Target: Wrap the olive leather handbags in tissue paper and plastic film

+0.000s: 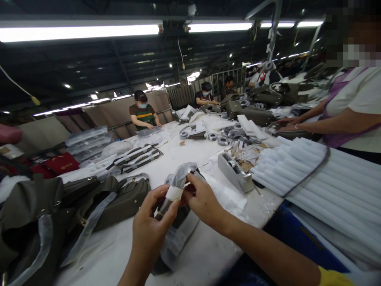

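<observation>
A coiled dark bag strap [182, 173], wrapped in translucent film, is held up over the near part of the white table. My left hand [151, 224] is closed around its left side, thumb and fingers on either side of a white band [174, 193] that wraps the coil. From the right, my right hand [205, 200] is closed on the strap beside that band, index finger and thumb drawn together. Its other fingertips are partly hidden. Below the hands hangs more film-wrapped strap [178, 240], close to the tabletop.
A grey tape dispenser [233, 172] stands right of my hands, beside a strapped bundle of white foam tubes [297, 171]. Dark olive handbags [125, 200] lie at left. Wrapped straps [137, 157] and rolled coils [223, 141] lie farther back. A co-worker's hands [290, 123] rest on a bag at right.
</observation>
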